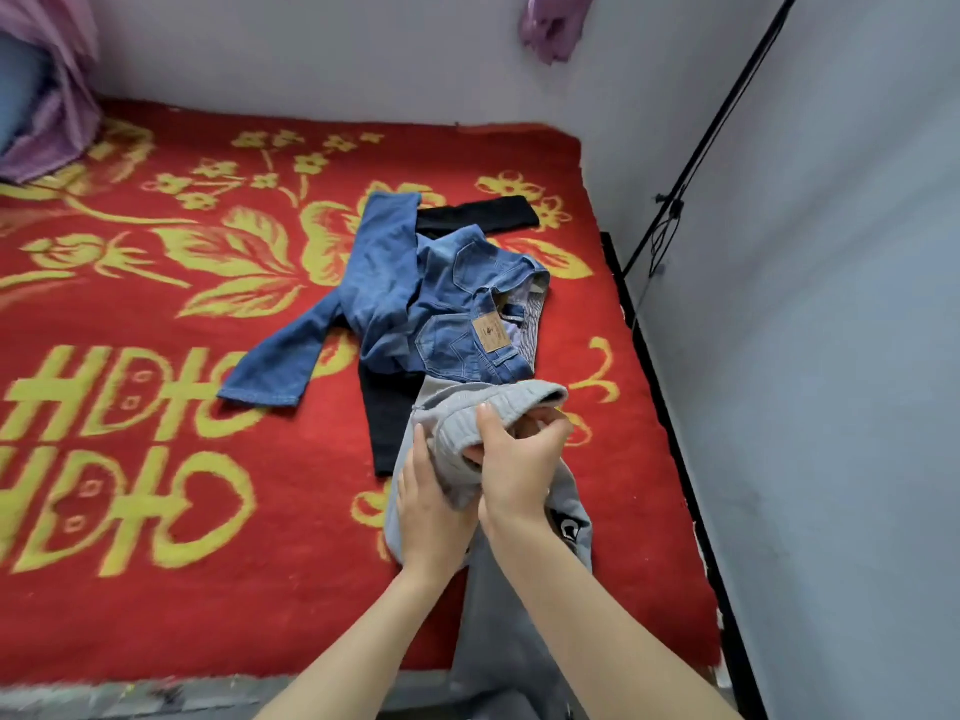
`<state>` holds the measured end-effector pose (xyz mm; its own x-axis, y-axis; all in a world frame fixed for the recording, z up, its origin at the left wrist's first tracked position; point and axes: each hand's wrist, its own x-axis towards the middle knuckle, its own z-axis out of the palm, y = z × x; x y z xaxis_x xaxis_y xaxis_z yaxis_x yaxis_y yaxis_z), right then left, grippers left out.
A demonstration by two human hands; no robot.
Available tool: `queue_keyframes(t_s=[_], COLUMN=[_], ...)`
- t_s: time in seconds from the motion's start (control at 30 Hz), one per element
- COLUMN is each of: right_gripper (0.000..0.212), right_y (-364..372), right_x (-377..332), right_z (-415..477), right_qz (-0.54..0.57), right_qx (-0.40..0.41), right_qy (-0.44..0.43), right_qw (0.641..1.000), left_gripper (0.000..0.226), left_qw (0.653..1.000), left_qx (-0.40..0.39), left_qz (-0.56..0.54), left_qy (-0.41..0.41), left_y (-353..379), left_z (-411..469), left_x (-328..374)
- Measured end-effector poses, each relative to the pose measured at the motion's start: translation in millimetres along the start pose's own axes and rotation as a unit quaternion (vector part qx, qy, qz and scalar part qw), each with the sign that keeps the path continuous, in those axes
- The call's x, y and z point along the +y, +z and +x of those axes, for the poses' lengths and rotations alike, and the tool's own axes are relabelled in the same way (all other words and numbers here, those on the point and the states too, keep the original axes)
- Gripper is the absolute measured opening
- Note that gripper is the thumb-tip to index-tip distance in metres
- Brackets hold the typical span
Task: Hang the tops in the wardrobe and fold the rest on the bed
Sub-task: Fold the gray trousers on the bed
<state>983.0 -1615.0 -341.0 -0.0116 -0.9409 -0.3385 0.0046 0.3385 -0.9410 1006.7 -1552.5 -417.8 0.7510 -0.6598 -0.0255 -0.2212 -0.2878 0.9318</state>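
Grey sweatpants (511,615): ribbed waistband gripped by left hand (431,511) and right hand (519,472). Blue jeans (395,283): tan patch (493,337), print illegible. Red blanket (311,511): large yellow lettering (130,397), not deciphered.

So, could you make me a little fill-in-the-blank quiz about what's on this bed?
1. The left hand and right hand hold trousers coloured ____.
2. The blue jeans lie on top of a ____ garment.
3. The bed cover is ____ with yellow flowers.
Missing words: grey, black, red.
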Motion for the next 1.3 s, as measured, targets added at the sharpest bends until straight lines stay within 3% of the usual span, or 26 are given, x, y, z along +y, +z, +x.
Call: queue_keyframes(t_s=[0.17, 0.27, 0.33, 0.4, 0.5, 0.57, 0.6, 0.7, 0.77, 0.83, 0.9, 0.97, 1.07, 1.17, 1.3], right_gripper=[0.042, 0.03, 0.025, 0.028, 0.058, 0.089, 0.09, 0.033, 0.025, 0.024, 0.019, 0.026, 0.031, 0.03, 0.024], right_y=[28, 24, 13, 1, 1, 8, 10, 20, 36, 55, 75, 91, 104, 107, 107], right_x=[-12, -24, -33, -31, -27, -30, -33, -55, -86, -119, -144, -161, -177, -187, -182], right_z=[-79, -101, -108, -107, -101, -92, -89, -88, -98, -113, -124, -132, -140, -129, -87], right_qz=[0.016, 0.007, -0.018, -0.067, -0.164, -0.13, -0.106, -0.094, -0.101, -0.115, -0.144, -0.153, -0.131, -0.117, -0.108], right_qx=[-0.04, -0.132, -0.167, -0.138, -0.124, -0.177, -0.205, -0.251, -0.259, -0.268, -0.27, -0.281, -0.317, -0.332, -0.337], right_qy=[-0.089, -0.109, -0.132, -0.188, -0.22, -0.187, -0.175, -0.223, -0.288, -0.358, -0.41, -0.434, -0.445, -0.445, -0.401], right_qw=[0.995, 0.985, 0.977, 0.97, 0.954, 0.958, 0.957, 0.937, 0.916, 0.887, 0.859, 0.842, 0.827, 0.824, 0.845], left_gripper=[0.068, 0.059, 0.055, 0.062, 0.064, 0.054, 0.05, 0.048, 0.048, 0.068, 0.105, 0.12, 0.105, 0.062, 0.061], left_qw=[0.989, 0.984, 0.983, 0.979, 0.977, 0.976, 0.975, 0.973, 0.975, 0.989, 0.998, 0.997, 0.986, 0.99, 0.979], left_qx=[-0.001, 0.006, -0.041, -0.102, -0.152, -0.157, -0.161, -0.171, -0.173, -0.131, -0.05, 0.006, 0.08, 0.123, 0.16], left_qz=[-0.138, -0.157, -0.149, -0.116, -0.052, -0.059, -0.068, -0.099, -0.122, -0.068, 0.03, 0.074, 0.142, 0.055, 0.13], left_qy=[0.061, 0.081, 0.103, 0.132, 0.143, 0.14, 0.14, 0.116, 0.067, 0.019, -0.015, -0.017, -0.043, -0.033, 0.005], left_y=[-70, -116, -145, -168, -192, -203, -210, -233, -245, -248, -241, -226, -209, -231, -305], left_z=[-1, 7, 15, 20, 23, 25, 26, 29, 34, 35, 28, 13, -2, -6, -11], left_x=[12, 11, 17, 27, 42, 46, 50, 65, 77, 81, 77, 66, 36, 20, 19])
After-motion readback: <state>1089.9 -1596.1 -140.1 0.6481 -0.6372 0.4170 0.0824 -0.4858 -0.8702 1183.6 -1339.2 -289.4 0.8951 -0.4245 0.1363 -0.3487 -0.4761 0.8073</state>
